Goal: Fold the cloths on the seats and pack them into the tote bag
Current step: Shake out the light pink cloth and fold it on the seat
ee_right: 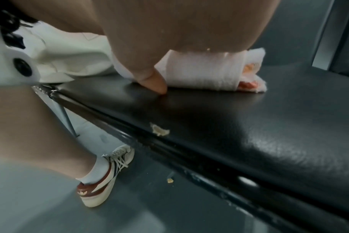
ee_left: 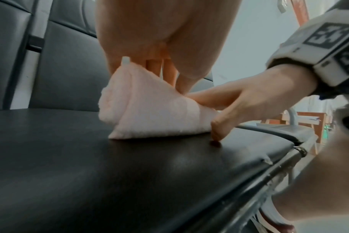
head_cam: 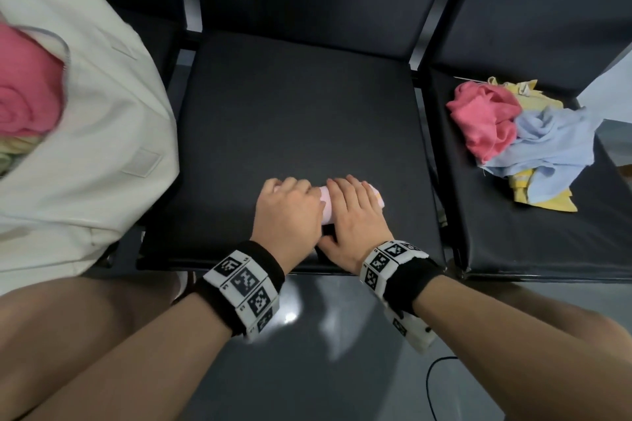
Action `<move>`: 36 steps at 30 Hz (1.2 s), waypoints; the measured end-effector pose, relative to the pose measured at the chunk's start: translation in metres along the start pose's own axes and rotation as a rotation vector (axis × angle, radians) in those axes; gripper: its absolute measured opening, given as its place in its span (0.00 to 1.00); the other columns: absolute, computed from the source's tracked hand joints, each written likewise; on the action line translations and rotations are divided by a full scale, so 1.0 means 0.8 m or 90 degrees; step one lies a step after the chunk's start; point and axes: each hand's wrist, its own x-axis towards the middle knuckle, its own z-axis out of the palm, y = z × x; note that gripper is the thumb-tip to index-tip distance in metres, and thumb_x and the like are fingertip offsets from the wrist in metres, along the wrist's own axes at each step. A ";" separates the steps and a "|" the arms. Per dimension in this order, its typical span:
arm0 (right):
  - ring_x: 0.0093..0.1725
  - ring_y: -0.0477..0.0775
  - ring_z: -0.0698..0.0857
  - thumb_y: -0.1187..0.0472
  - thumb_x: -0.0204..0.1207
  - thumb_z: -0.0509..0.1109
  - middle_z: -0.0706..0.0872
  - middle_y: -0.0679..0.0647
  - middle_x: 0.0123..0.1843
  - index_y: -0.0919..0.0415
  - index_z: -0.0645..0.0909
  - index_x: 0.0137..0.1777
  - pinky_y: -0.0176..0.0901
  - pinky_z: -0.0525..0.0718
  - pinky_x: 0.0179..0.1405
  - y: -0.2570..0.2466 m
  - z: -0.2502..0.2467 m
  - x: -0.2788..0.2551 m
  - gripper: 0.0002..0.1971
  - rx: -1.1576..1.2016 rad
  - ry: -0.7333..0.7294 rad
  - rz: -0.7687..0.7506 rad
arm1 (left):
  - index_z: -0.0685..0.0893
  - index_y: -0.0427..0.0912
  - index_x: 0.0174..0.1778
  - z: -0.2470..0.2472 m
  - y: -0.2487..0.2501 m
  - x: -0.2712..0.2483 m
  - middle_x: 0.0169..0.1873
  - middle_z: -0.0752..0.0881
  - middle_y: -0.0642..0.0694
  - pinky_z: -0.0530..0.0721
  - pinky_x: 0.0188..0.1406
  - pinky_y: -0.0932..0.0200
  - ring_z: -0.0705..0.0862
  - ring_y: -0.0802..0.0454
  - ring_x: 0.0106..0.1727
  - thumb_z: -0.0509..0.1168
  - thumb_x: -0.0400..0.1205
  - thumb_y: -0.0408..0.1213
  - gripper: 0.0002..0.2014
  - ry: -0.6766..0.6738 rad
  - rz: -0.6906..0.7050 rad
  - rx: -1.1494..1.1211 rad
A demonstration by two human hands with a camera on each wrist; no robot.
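Two hands, left hand (head_cam: 287, 212) and right hand (head_cam: 355, 212), both curled over one pale pink rolled cloth (ee_left: 149, 113) on middle black padded seat (head_cam: 301, 113), one cream fabric tote bag (head_cam: 102, 133) left of it, one crumpled cloth pile (head_cam: 519, 137) right.

Three black padded seats (head_cam: 297, 113) stand in a row: a white tote bag (head_cam: 102, 147) on the left, a rolled pale pink cloth (head_cam: 325, 203) on the middle, crumpled cloths (head_cam: 526, 137) on the right.

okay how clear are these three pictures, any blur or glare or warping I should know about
Head view: mostly sharp, wide-angle bending at the edges, the tote bag smeared; glare on the floor. Left wrist view: the pale pink cloth is soft, the left hand a close blur, sheen on the seat. Right wrist view: right hand blurred, the seat's front edge streaked with highlights.
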 end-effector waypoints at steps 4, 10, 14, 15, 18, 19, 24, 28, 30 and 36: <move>0.79 0.62 0.67 0.39 0.65 0.53 0.72 0.57 0.77 0.64 0.65 0.80 0.58 0.56 0.83 0.006 0.001 0.012 0.44 -0.025 -0.019 -0.021 | 0.77 0.37 0.73 0.002 0.012 -0.010 0.64 0.82 0.42 0.62 0.77 0.33 0.78 0.43 0.67 0.51 0.73 0.54 0.35 -0.119 -0.022 0.041; 0.68 0.59 0.73 0.47 0.59 0.70 0.76 0.53 0.67 0.58 0.71 0.72 0.55 0.61 0.80 -0.001 -0.011 0.018 0.38 -0.069 -0.048 -0.011 | 0.65 0.40 0.79 0.007 0.005 -0.021 0.69 0.74 0.44 0.64 0.73 0.37 0.73 0.43 0.66 0.62 0.72 0.55 0.40 -0.176 -0.032 0.087; 0.67 0.60 0.75 0.52 0.69 0.72 0.76 0.53 0.65 0.55 0.70 0.68 0.56 0.68 0.73 -0.023 -0.034 0.006 0.28 -0.133 -0.135 0.005 | 0.64 0.44 0.78 -0.016 0.008 -0.035 0.70 0.73 0.47 0.67 0.68 0.42 0.72 0.45 0.69 0.66 0.74 0.53 0.37 -0.225 -0.069 0.065; 0.68 0.59 0.75 0.51 0.70 0.73 0.77 0.53 0.66 0.54 0.69 0.68 0.56 0.69 0.71 -0.029 -0.040 0.001 0.27 -0.143 -0.160 0.004 | 0.66 0.46 0.76 -0.024 0.008 -0.039 0.69 0.74 0.47 0.68 0.67 0.42 0.72 0.45 0.69 0.67 0.75 0.51 0.34 -0.244 -0.081 0.061; 0.70 0.58 0.76 0.54 0.73 0.71 0.78 0.53 0.68 0.54 0.69 0.68 0.57 0.70 0.70 -0.051 -0.059 -0.013 0.25 -0.110 -0.226 0.006 | 0.69 0.49 0.71 -0.047 0.005 -0.052 0.67 0.77 0.48 0.67 0.67 0.42 0.74 0.45 0.69 0.69 0.75 0.45 0.29 -0.297 -0.109 0.056; 0.70 0.59 0.77 0.53 0.73 0.71 0.79 0.54 0.68 0.54 0.69 0.69 0.57 0.71 0.70 -0.059 -0.068 -0.017 0.25 -0.085 -0.240 0.009 | 0.69 0.50 0.71 -0.054 0.003 -0.057 0.67 0.77 0.49 0.67 0.67 0.42 0.74 0.46 0.70 0.70 0.75 0.43 0.29 -0.301 -0.119 0.049; 0.59 0.60 0.84 0.50 0.73 0.70 0.83 0.54 0.62 0.54 0.71 0.66 0.49 0.81 0.53 -0.103 -0.136 -0.013 0.23 0.011 -0.215 0.027 | 0.68 0.54 0.76 -0.110 -0.023 -0.071 0.74 0.72 0.50 0.61 0.78 0.42 0.65 0.47 0.79 0.70 0.73 0.44 0.34 -0.153 -0.156 0.031; 0.54 0.60 0.86 0.47 0.73 0.71 0.84 0.56 0.59 0.57 0.71 0.66 0.49 0.84 0.48 -0.144 -0.201 0.003 0.25 0.115 -0.167 0.038 | 0.52 0.51 0.87 -0.178 -0.046 -0.069 0.87 0.48 0.40 0.45 0.86 0.42 0.41 0.42 0.88 0.71 0.75 0.39 0.47 -0.015 -0.214 -0.006; 0.50 0.59 0.85 0.44 0.72 0.71 0.84 0.56 0.57 0.57 0.71 0.66 0.47 0.83 0.43 -0.168 -0.232 0.014 0.26 0.191 -0.139 0.047 | 0.50 0.49 0.88 -0.217 -0.060 -0.068 0.87 0.43 0.39 0.41 0.86 0.47 0.38 0.41 0.87 0.69 0.76 0.30 0.47 0.076 -0.211 -0.069; 0.44 0.52 0.85 0.46 0.69 0.72 0.83 0.50 0.52 0.50 0.71 0.66 0.44 0.84 0.36 -0.253 -0.291 0.049 0.26 0.455 -0.052 0.054 | 0.65 0.41 0.83 -0.294 -0.110 -0.081 0.87 0.52 0.44 0.51 0.84 0.58 0.51 0.47 0.87 0.60 0.81 0.24 0.32 0.345 -0.271 -0.261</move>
